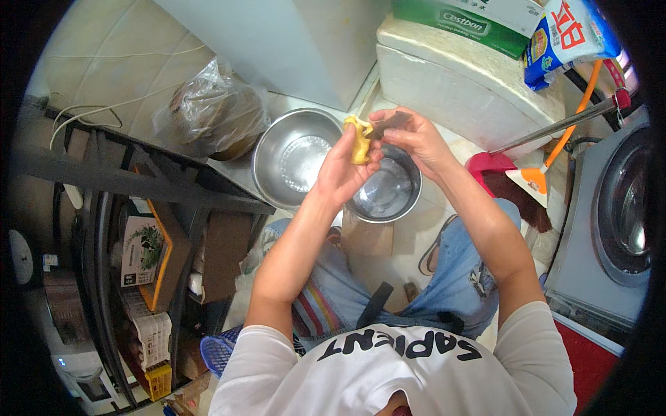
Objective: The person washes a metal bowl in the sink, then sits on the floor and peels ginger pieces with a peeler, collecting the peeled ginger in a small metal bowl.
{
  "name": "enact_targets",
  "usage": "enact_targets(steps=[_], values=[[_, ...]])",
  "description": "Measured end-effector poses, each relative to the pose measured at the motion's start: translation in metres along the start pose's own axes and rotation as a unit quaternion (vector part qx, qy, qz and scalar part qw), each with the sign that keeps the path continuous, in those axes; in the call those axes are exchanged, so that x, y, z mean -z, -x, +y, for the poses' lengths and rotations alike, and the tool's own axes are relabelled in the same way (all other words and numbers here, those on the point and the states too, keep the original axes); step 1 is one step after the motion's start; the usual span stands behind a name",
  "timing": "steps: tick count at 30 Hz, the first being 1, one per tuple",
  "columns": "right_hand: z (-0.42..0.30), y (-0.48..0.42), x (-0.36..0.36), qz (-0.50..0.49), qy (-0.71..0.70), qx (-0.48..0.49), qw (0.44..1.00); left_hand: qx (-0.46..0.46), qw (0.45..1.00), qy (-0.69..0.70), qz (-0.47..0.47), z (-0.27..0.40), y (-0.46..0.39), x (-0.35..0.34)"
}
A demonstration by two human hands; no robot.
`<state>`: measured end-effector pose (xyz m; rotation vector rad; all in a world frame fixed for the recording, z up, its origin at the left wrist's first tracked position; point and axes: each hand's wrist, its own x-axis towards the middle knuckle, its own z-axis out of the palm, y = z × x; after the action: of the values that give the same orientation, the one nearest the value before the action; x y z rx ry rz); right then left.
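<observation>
My left hand [341, 174] grips a lumpy yellow piece [360, 143] with a pale upper end; its exact kind is unclear. In my right hand [419, 139] is a thin, dark brown flat piece [393, 124], pinched between thumb and fingers. Its inner end meets the yellow piece or lies just beside it. Both hands are above two stainless steel basins. The larger basin [276, 171] is on the left, with a ring pattern on its bottom. Below the hands, on the right, is the smaller basin [387, 195], partly hidden by my left hand.
A wooden board [372, 242] lies by the smaller basin. Behind the larger one is a plastic-wrapped brown object [213, 114]. A dark metal shelf rack [140, 179] stands left. To the right are a broom [530, 179], a red dustpan [486, 169] and a front-loading washing machine [603, 229].
</observation>
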<state>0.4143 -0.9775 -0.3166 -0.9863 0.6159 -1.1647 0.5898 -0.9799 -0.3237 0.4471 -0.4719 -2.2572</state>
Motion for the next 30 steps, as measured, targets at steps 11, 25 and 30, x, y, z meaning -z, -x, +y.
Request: enact_targets(steps=[11,25,30], values=[[-0.009,0.004,0.007,-0.035,-0.04,-0.076,0.996,-0.164,0.966,-0.146,0.135,-0.01,-0.008,-0.001],[-0.006,0.014,-0.008,0.101,0.012,-0.084,0.991,-0.127,0.915,-0.35,0.154,0.003,0.015,-0.012],[-0.005,0.014,-0.015,0.053,0.013,-0.075,0.996,-0.095,0.923,-0.353,0.119,0.005,0.038,-0.007]])
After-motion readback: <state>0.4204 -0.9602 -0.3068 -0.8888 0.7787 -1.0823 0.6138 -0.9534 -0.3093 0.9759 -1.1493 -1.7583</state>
